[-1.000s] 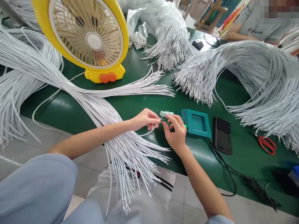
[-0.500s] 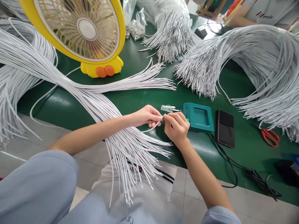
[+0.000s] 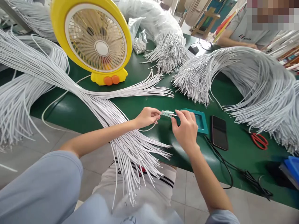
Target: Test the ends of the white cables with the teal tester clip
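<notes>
My left hand [image 3: 149,116] is closed, pinching a thin white cable [image 3: 149,128] near its end. That end is right by the left tip of a pale green peg-like clip [image 3: 166,114]. My right hand [image 3: 186,126] has its thumb and forefinger at the clip's right end, one on each side. It partly covers a teal device [image 3: 203,123] with a recessed tray. Many white cables [image 3: 133,140] lie in a loose bundle under my left forearm and hang over the table edge.
A yellow fan [image 3: 91,37] stands at the back left. More cable bundles [image 3: 247,59] lie at the back and right. A phone [image 3: 219,133], red-handled scissors [image 3: 259,141] and a black cord [image 3: 247,179] are on the green table [image 3: 144,104]. Another person's arm [image 3: 235,43] shows behind.
My right hand has moved from the cable end, where it met my left hand, rightward to the clip. My left hand still holds the cable, now beside the clip. The view has shifted.
</notes>
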Available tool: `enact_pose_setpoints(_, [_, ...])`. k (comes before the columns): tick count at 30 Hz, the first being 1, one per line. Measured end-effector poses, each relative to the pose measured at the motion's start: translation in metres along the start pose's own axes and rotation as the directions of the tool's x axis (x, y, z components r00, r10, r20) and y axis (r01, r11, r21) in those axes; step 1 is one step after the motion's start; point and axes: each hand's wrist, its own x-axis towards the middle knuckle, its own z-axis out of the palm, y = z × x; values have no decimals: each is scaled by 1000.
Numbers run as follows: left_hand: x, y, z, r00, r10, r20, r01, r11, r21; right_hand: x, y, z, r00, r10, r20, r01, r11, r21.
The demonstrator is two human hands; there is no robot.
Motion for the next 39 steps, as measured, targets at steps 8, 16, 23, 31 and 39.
enact_pose_setpoints(8, [7, 3, -4, 985, -158, 66, 167, 971, -173, 34, 19, 11, 920, -198, 338, 342, 826, -448])
enact_pose_setpoints(16, [7, 6, -5, 969, -241, 62, 247, 960, -134, 40, 19, 13, 865, -223, 449, 419, 813, -404])
enact_pose_setpoints(23, [8, -3, -5, 972, -230, 53, 234, 968, -88, 37, 10, 16, 867, -219, 448, 409, 826, -388])
enact_pose_setpoints(31, [6, -1, -5, 975, -222, -5, 222, 975, -16, 37, 4, 17, 871, -166, 462, 367, 844, -391])
enact_pose_setpoints(39, [5, -1, -6, 980, -198, 4, 198, 980, 9, 43, 25, 15, 935, -118, 334, 239, 906, -349])
